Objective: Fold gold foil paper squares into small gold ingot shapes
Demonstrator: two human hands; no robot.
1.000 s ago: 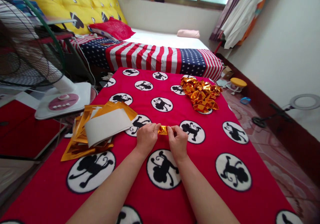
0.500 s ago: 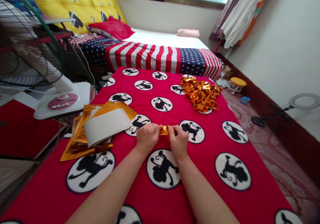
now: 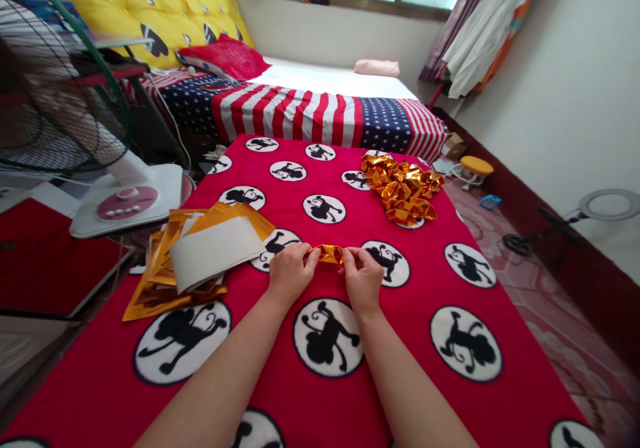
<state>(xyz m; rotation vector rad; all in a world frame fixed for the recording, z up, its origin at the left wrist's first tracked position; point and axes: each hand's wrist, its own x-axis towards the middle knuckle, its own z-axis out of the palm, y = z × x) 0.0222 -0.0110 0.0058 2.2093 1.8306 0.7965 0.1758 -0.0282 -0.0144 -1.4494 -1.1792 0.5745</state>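
My left hand (image 3: 290, 273) and my right hand (image 3: 363, 278) both pinch a small folded piece of gold foil paper (image 3: 329, 253), one at each end, just above the red monkey-print blanket (image 3: 440, 268). The fingers of both hands are closed on the paper. A stack of gold foil sheets (image 3: 200, 251) with white backs up lies to the left of my left hand. A heap of folded gold foil pieces (image 3: 403, 189) sits farther back on the right.
A standing fan (image 3: 55, 101) and its white base (image 3: 127, 201) are at the left edge. Behind the blanket lies a bed with a stars-and-stripes cover (image 3: 310, 111). A ring light (image 3: 607, 205) and a yellow stool (image 3: 475, 167) stand on the floor at right.
My hands have drawn slightly apart and lifted a little, so more of the gold piece shows stretched between them.
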